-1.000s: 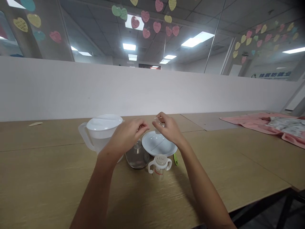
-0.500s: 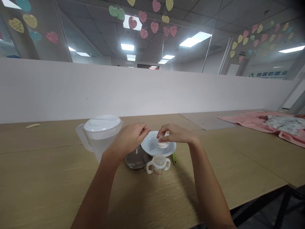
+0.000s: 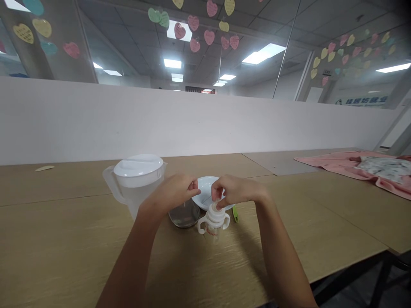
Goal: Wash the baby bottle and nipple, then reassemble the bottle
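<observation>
Long light-brown wood-grain bench (image 3: 321, 226). Behind bench: plain white wall (image 3: 192, 124). High above bench: clear glass panels (image 3: 128, 51) dotted with pink, yellow, green heart-shaped paper notes (image 3: 209, 37); bright white rectangular lights (image 3: 263, 54), grey tiled ceiling (image 3: 324, 28). Below bench, right side: dark grey floor (image 3: 356, 296).

The right hand (image 3: 231, 188) pinches a white nipple top (image 3: 215, 213), seemingly resting on the two-handled bottle (image 3: 212, 231).

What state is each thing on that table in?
Translucent white plastic pitcher: upright, lidded.
Clear bottle with two white handles: upright.
White conical teat top: on the bottle, right hand pinching its tip.
White round bowl: upright, partly hidden.
Rounded grey see-through object: partly hidden.
Slim green handle: lying flat.
Pink cloth: spread out.
</observation>
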The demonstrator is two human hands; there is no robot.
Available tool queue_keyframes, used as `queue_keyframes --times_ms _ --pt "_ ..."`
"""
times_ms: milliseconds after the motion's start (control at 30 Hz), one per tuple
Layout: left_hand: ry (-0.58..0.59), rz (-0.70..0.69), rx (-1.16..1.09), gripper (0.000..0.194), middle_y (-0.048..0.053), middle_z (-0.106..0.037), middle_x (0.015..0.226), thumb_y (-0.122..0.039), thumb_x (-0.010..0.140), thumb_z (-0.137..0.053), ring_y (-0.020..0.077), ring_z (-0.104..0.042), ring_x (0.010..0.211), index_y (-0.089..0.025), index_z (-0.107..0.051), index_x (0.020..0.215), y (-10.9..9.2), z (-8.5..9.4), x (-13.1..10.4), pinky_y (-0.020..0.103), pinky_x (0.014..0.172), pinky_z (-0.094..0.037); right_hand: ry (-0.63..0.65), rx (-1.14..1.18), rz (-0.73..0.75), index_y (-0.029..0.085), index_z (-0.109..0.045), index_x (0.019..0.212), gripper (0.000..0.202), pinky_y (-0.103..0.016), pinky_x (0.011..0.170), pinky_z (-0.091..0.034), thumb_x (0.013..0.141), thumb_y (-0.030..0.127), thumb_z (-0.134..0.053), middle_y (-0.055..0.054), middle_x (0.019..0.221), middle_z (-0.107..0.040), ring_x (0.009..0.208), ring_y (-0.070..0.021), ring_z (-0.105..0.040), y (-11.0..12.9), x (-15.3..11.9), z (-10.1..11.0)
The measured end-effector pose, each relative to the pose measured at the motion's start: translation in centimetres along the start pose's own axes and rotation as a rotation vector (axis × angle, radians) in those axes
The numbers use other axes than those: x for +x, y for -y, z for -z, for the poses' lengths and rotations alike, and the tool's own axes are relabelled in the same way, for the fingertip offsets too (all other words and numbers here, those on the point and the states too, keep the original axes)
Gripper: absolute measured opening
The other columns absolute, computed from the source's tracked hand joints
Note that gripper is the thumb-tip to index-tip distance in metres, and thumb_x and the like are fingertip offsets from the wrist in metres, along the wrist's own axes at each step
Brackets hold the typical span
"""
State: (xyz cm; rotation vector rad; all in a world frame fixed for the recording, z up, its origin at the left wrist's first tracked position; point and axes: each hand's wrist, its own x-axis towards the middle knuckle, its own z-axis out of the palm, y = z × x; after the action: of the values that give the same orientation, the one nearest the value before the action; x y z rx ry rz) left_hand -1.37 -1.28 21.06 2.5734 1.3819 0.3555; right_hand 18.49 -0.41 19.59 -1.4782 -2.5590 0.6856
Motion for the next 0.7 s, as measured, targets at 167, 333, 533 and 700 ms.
queue_keyframes --times_ms 167,333,533,700 --pt "0.045 0.037 -0.035 0.019 0.002 -0.066 0.077 -0.033 0.08 -0.047 0.0156 -0.057 0.064 -0.019 -0.06 0.083 0.1 -0.1 -0.1 0.025 0.055 -0.034 0.009 -0.037 -0.009 0.018 -0.062 0.087 0.026 -0.02 0.058 -0.039 0.063 0.02 -0.071 0.0 0.083 -0.062 0.073 -0.0128 -0.056 0.2 0.4 -0.5" --pt "0.051 0.059 -0.046 0.025 0.003 -0.068 0.083 -0.035 0.081 -0.048 0.0162 -0.059 0.067 -0.02 -0.061 0.095 0.3 -0.5 0.1 0.025 0.055 -0.036 -0.013 -0.095 0.038 0.022 -0.058 0.102 0.042 -0.021 0.055 -0.037 0.062 0.02 -0.071 0.001 0.081 -0.061 0.068 -0.0121 -0.054 0.1 0.8 -0.8" --pt "0.121 0.037 0.027 0.025 0.0 -0.067 0.08 -0.033 0.071 -0.06 0.0168 -0.059 0.067 -0.022 -0.064 0.094 0.0 -1.4 0.2 0.024 0.053 -0.034 -0.057 -0.142 -0.019 0.023 -0.056 0.11 0.054 -0.022 0.054 -0.036 0.059 0.027 -0.074 0.001 0.079 -0.063 0.07 -0.015 -0.057 0.4 1.2 -1.1" --pt "0.212 -0.027 0.047 0.05 0.001 -0.067 0.091 -0.038 0.057 -0.074 0.0198 -0.061 0.077 -0.024 -0.062 0.104 0.0 -3.2 1.2 0.024 0.055 -0.037 -0.013 -0.097 -0.082 0.023 -0.058 0.105 0.041 -0.022 0.053 -0.036 0.065 0.025 -0.067 0.002 0.062 -0.062 0.064 -0.0157 -0.06 0.7 1.2 -1.0"
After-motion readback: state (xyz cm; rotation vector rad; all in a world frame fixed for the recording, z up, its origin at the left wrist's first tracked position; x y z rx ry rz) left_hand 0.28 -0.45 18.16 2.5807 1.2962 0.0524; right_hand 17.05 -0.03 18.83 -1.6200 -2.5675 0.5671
